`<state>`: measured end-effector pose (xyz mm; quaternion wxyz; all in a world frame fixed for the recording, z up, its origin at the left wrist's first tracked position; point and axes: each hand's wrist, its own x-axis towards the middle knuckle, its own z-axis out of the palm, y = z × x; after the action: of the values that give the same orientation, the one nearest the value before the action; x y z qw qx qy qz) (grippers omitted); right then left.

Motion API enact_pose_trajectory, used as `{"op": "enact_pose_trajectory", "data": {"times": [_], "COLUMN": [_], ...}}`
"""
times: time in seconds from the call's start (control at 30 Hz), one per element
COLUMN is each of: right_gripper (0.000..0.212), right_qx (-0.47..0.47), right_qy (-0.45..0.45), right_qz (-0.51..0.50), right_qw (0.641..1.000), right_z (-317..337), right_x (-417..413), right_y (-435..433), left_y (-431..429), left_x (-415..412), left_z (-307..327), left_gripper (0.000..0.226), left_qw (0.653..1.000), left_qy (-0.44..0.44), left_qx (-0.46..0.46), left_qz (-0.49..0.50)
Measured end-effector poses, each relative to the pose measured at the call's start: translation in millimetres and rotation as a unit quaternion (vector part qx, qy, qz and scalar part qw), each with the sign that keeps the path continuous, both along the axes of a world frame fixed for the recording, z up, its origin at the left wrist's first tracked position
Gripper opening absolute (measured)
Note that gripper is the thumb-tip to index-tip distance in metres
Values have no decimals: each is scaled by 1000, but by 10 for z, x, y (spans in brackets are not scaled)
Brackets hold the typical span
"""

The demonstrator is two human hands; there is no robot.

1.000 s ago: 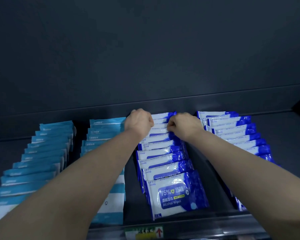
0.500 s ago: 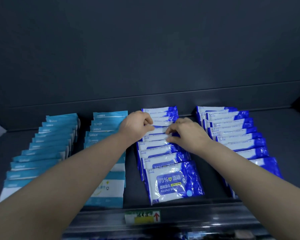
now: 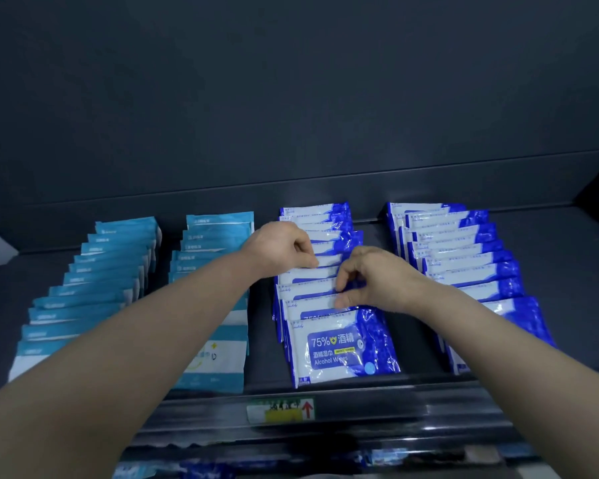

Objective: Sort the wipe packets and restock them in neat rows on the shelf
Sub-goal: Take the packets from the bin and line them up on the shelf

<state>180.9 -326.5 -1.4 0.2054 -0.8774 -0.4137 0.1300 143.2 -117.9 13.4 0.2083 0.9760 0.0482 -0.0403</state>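
Note:
Four overlapping rows of wipe packets lie on a dark shelf (image 3: 574, 257). Two teal rows sit at left (image 3: 94, 281) and centre-left (image 3: 218, 233). Two dark blue and white alcohol-wipe rows sit at centre (image 3: 339, 344) and right (image 3: 464, 257). My left hand (image 3: 277, 248) is on the left side of the centre blue row, its thumb and fingers pinching a packet's top edge. My right hand (image 3: 377, 278) is on the row's right side, its fingers curled onto the edges of packets further forward.
The shelf's front rail carries a price label (image 3: 280, 410) with a red arrow. A dark back wall (image 3: 291, 115) rises behind the rows. More packets show blurred on a lower level (image 3: 201, 466). Bare shelf lies right of the last row.
Both hands have worked forward along the centre blue row, from its rear packets to its middle. The back packets of that row now show uncovered.

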Motion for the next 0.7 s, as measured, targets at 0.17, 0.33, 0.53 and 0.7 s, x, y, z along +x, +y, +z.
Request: {"op": "enact_pose_trajectory", "data": {"times": [0.17, 0.33, 0.53, 0.7], "right_gripper": [23, 15, 21, 30], "right_qx": [-60, -82, -17, -80], "right_qy": [5, -16, -74, -31], "right_qz": [12, -16, -38, 17], "right_qw": [998, 996, 996, 996], "right_z": [38, 6, 21, 61], "right_x": [-42, -141, -255, -341], "right_y": [-61, 35, 12, -39], "left_y": [-37, -102, -56, -175], "left_x": [-55, -98, -266, -335], "left_z": [2, -39, -2, -14], "left_gripper": [20, 14, 9, 20], "left_qw": [997, 997, 999, 997], "left_qy": [69, 42, -37, 26], "left_qx": [27, 65, -12, 69], "left_qz": [-10, -11, 6, -19]}}
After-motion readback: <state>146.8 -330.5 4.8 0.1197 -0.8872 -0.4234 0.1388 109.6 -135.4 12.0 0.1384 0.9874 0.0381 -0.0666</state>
